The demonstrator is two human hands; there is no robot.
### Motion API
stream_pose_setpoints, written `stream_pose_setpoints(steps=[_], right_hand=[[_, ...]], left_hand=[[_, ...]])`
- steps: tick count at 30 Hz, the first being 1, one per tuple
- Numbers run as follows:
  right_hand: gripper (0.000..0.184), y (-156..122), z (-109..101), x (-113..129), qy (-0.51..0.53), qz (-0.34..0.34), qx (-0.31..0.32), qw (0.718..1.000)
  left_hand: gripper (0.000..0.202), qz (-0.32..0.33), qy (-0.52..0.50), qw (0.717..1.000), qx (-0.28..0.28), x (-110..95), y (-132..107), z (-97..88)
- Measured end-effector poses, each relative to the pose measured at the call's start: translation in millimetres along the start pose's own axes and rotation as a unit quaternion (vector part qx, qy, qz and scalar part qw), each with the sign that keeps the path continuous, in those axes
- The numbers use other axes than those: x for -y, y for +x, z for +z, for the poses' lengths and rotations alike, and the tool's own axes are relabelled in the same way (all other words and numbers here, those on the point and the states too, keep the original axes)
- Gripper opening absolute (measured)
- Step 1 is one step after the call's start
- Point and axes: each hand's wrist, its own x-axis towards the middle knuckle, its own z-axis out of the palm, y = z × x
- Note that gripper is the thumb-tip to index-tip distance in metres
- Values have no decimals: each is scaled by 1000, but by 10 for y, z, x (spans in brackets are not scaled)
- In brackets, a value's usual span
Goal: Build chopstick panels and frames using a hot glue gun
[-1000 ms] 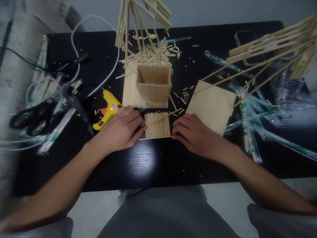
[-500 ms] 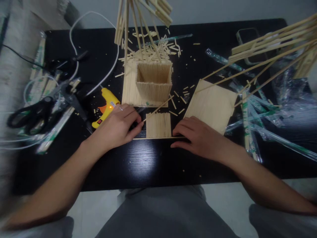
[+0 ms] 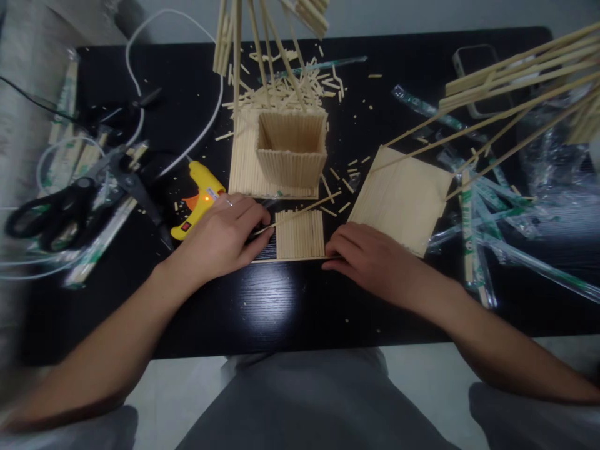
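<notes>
A small panel of wooden sticks (image 3: pixel 300 236) lies flat on the dark table between my two hands. My left hand (image 3: pixel 229 228) is closed in a pinch on a thin wooden stick (image 3: pixel 312 205), which slants up to the right across the panel's upper part. Along the panel's lower edge runs a long thin strip (image 3: pixel 267 260). At its right end, my right hand (image 3: pixel 368 256) has thumb and fingers closed around it, and the fingertips are partly hidden. Beside my left hand lies a yellow glue gun (image 3: pixel 204 187) with an orange light on.
Behind the panel, an open stick box (image 3: pixel 291 169) stands on a stick base (image 3: pixel 244 162). A larger flat panel (image 3: pixel 403 194) lies right. Black scissors (image 3: pixel 70 206) and a white cable (image 3: pixel 215 119) are left. Stick structures overhang the back; plastic wrappers (image 3: pixel 506 225) lie right.
The thin stick in my left hand has swung to a flatter slant, its far end now farther right over the panel. My right hand has barely moved. The view has shifted slightly.
</notes>
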Motion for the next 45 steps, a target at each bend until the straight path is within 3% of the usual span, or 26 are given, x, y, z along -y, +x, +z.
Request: stream_pose_setpoints(steps=[10,13,17,24,34,39,45], right_hand=[[26,-3,-16,43,-34,-4,22,999],[28,-8,-37,36,-22,-2,28,999],[28,-20,-76,20,31,27,33,999],[25,-56,-95,-31,158,95,54,981],[19,-40,-99,-84,239,146,68,957],[19,8,-128,-79,241,151,45,958],[14,18,-205,-62,241,133,-60,960]], left_hand=[[14,-12,-17,1000,-6,1,-15,21],[12,10,-34,999,-26,-26,-12,-16],[9,67,-70,995,-25,-101,0,-78],[14,110,-66,992,-10,-185,3,-66],[11,104,-58,992,41,-179,-22,-69],[10,83,-78,993,36,-194,-6,-114],[5,77,-80,994,-25,-168,-55,-200]])
